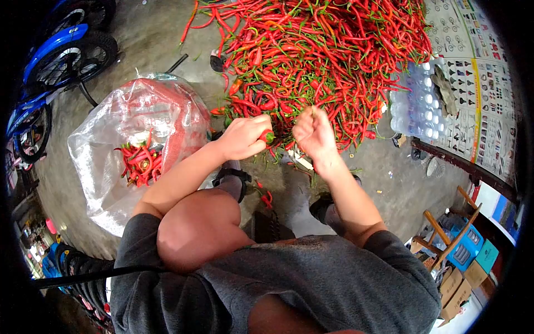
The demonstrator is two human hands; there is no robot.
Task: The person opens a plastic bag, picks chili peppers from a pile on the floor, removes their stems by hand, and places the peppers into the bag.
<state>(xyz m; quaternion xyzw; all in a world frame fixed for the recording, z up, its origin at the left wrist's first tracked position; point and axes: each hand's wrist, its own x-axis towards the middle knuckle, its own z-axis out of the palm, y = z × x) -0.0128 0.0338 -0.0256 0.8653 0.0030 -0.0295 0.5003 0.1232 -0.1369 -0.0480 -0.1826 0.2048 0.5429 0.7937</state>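
My left hand (pixel 242 137) is closed around a red chili pepper (pixel 266 136), whose green stem end pokes out beside the thumb. To its right, my right hand (pixel 315 137) is raised with its fingers curled together in a pinch; whatever may be between the fingertips is too small to name. Both hands are at the near edge of a big heap of red chili peppers (pixel 328 50) with green stems. On my left, a clear plastic bag (pixel 97 139) with red print lies open, and several red chilies (pixel 143 161) are inside it.
Blue bicycles (pixel 64 61) stand at the far left. Beyond the heap's right side are packed plastic bottles (pixel 420 103) and a printed poster board (pixel 478 83). A wooden stool (pixel 445 239), a blue crate (pixel 464 245) and cardboard boxes (pixel 455 292) are at lower right. Loose chilies (pixel 266 195) lie between my feet.
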